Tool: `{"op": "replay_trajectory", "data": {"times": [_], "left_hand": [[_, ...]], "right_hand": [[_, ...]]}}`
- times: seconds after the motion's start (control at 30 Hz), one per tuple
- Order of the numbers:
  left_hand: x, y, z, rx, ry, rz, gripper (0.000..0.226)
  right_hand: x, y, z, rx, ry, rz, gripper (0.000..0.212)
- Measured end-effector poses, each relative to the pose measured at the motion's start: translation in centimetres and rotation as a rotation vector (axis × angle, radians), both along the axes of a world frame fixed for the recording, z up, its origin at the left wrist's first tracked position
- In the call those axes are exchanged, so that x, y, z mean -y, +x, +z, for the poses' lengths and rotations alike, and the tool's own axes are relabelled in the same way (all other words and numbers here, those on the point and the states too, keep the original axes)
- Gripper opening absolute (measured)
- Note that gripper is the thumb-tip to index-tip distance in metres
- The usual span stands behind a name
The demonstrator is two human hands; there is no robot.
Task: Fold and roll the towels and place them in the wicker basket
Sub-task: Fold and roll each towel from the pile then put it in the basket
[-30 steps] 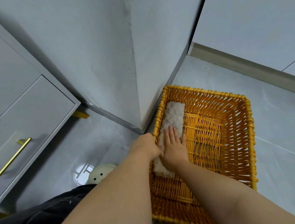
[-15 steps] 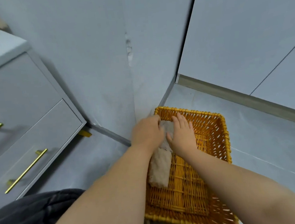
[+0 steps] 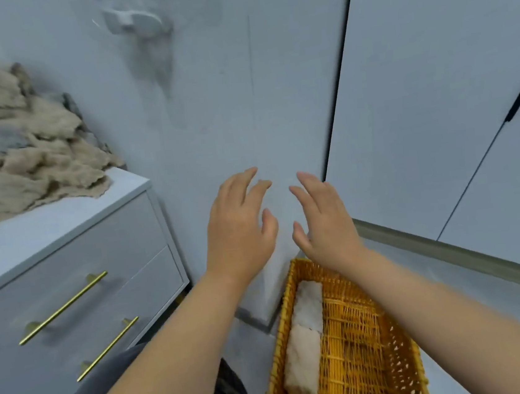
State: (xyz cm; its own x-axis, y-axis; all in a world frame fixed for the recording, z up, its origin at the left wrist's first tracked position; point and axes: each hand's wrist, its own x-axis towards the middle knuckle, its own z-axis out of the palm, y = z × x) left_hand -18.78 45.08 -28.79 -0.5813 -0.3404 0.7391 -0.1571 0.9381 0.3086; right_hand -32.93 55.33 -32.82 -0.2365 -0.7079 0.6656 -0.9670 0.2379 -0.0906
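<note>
Head view: wicker basket (image 3: pixel 360 350) is low right. Inside lie 2 rolled towels, near roll (image 3: pixel 303 365) and far roll (image 3: pixel 310 303), end to end along the basket's left wall, long axis pointing away from the person. L hand (image 3: pixel 239 225) and R hand (image 3: pixel 326 221) hover above, fingers spread, holding nothing. Loose towel pile (image 3: pixel 19 143) lies on the cabinet (image 3: pixel 45 227) w/ 2 gold handles (image 3: pixel 64 308).

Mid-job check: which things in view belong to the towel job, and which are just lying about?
Part of the job: loose towels heaped on the drawer unit; two rolled towels in the basket; left hand and right hand, both empty.
Just there: drawer unit; wall hook; cupboard doors.
</note>
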Motion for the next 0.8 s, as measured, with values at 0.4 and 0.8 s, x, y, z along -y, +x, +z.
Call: {"op": "replay_trajectory", "data": {"times": [0.4,0.8], "left_hand": [[9.4,14.3,7.6,-0.005,-0.16,0.318,0.048],[20.6,24.2,4.4,-0.002,0.166,0.711,0.056]], "right_hand": [[13.8,12.6,8.6,-0.057,-0.132,0.259,0.056],[29.0,23.3,8.8,-0.088,0.086,0.226,0.06]]}}
